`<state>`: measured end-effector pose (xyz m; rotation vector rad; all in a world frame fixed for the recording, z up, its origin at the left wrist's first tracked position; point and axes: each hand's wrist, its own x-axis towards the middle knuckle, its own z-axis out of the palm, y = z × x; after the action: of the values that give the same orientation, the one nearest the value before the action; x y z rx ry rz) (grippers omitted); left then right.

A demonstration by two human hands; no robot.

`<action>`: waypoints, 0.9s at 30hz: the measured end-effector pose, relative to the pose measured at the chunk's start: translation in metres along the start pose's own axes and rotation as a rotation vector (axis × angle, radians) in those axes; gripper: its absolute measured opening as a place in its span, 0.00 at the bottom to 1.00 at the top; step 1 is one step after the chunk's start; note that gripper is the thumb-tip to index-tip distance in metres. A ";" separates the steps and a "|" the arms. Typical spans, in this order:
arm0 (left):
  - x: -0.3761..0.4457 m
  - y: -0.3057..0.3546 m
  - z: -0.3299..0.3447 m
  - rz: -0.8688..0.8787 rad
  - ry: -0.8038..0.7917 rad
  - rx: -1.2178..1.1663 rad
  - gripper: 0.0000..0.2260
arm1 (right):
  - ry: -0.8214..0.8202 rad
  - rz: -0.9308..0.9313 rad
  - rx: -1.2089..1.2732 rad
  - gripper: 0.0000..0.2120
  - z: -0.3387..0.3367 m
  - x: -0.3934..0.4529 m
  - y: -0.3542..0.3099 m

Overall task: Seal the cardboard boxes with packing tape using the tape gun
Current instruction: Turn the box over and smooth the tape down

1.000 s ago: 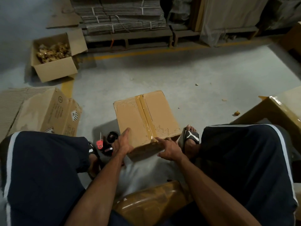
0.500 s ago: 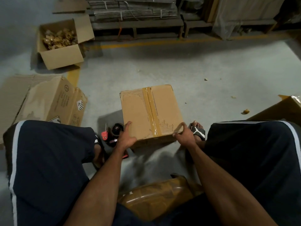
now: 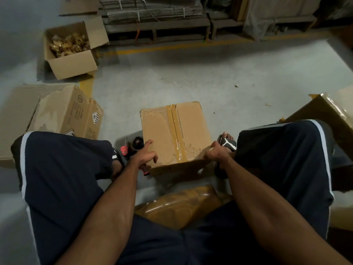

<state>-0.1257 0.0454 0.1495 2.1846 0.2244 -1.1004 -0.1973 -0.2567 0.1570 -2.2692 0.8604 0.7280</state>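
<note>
Grey concrete floor (image 3: 191, 79) is stretching ahead, crossed by a yellow painted line (image 3: 172, 47), with strapped bundles of flat cardboard (image 3: 152, 10) sitting on a low wooden pallet at the far wall. Three boxes are lying on the floor in front of the person: an open box (image 3: 72, 62) of golden scraps far left, a printed carton (image 3: 66, 111) tipped on its side nearer left, and the cardboard box (image 3: 175, 134) lying between the knees, a tape strip (image 3: 175, 131) running along its top seam. One red and black tape gun (image 3: 131, 150) is lying on the floor just left of that box. Left hand (image 3: 145, 155) is gripping the near left corner, thumb stretched over the top, fingers curling down the side. Right hand (image 3: 215, 153) is clasping the near right corner with curled fingers. Compared with half a second ago, both hands are gripping the same corners and the box is lying much as before, the tape gun unmoved.
</note>
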 end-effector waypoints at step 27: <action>0.194 -0.138 0.033 -0.355 0.411 -0.780 0.15 | 0.116 -0.789 -0.467 0.33 0.137 0.040 -0.105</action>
<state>-0.0842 0.1021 -0.0807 1.6450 1.0637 -0.5615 -0.1341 -0.1142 0.0736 -2.7716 -0.2292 0.4463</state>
